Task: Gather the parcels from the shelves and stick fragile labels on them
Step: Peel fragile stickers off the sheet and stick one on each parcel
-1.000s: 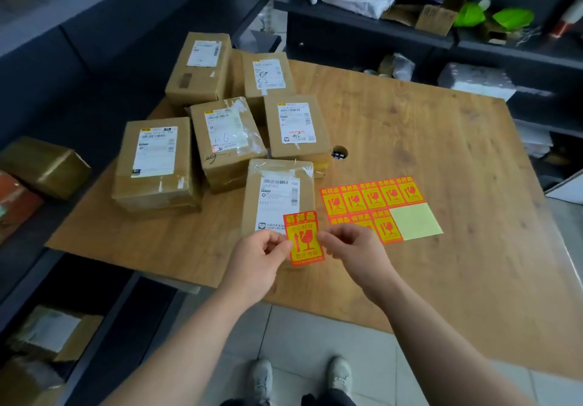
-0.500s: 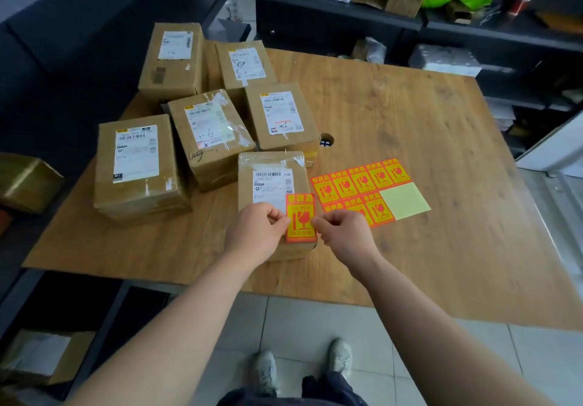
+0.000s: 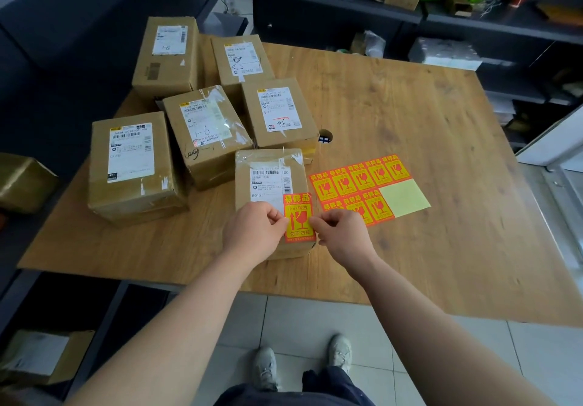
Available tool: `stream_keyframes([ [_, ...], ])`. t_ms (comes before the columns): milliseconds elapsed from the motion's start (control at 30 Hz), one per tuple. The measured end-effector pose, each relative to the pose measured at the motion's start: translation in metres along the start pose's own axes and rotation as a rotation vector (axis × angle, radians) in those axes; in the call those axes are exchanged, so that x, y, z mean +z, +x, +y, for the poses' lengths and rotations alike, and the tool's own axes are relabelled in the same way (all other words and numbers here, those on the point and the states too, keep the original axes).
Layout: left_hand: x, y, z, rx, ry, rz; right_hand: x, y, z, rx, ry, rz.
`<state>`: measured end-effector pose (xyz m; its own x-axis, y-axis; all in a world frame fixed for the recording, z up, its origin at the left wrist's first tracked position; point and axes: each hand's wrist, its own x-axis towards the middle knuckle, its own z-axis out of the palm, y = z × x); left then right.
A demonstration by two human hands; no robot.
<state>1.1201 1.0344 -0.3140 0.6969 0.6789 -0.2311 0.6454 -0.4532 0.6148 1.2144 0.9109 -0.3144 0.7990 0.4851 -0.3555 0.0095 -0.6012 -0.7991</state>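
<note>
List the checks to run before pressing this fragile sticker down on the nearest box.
1. Left hand and right hand both pinch the red-and-yellow fragile sticker: ok.
2. Sticker over the top of the nearest brown cardboard box: ok.
3. Barcodes on its white shipping label uncovered: ok.
4. Sticker's right edge inside the box edge: cannot tell.
5. Sticker lying flat, no wrinkles: cannot tell.

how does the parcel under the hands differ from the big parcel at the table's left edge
The near parcel has a fragile label over its top, pinched by the left hand and the right hand; the big left parcel shows none and is untouched. The big left parcel looks wider and bulkier than the near parcel. Both are taped brown boxes with white shipping labels on the wooden table.
</note>
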Motion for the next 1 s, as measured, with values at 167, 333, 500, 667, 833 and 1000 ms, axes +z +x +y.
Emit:
stream_keyframes([
  [167, -0.001, -0.001, 0.003, -0.009, 0.037, 0.007, 0.001, 0.002, 0.003, -0.009, -0.012, 0.013],
  [333, -0.001, -0.001, 0.004, -0.012, 0.064, 0.016, 0.002, 0.002, 0.005, -0.024, -0.024, 0.029],
  [500, 0.0, 0.0, 0.006, -0.012, 0.106, 0.021, 0.003, 0.002, 0.007, -0.044, -0.039, 0.06],
  [667, 0.001, 0.0, 0.006, -0.021, 0.094, 0.033, 0.005, 0.002, 0.008, -0.067, -0.043, 0.086],
  [833, 0.002, -0.002, 0.004, 0.013, 0.102, 0.078, 0.005, 0.002, 0.007, -0.068, -0.065, 0.165],
  [1000, 0.004, -0.007, -0.005, 0.119, 0.044, 0.167, 0.003, 0.002, 0.003, -0.149, -0.136, 0.146],
])
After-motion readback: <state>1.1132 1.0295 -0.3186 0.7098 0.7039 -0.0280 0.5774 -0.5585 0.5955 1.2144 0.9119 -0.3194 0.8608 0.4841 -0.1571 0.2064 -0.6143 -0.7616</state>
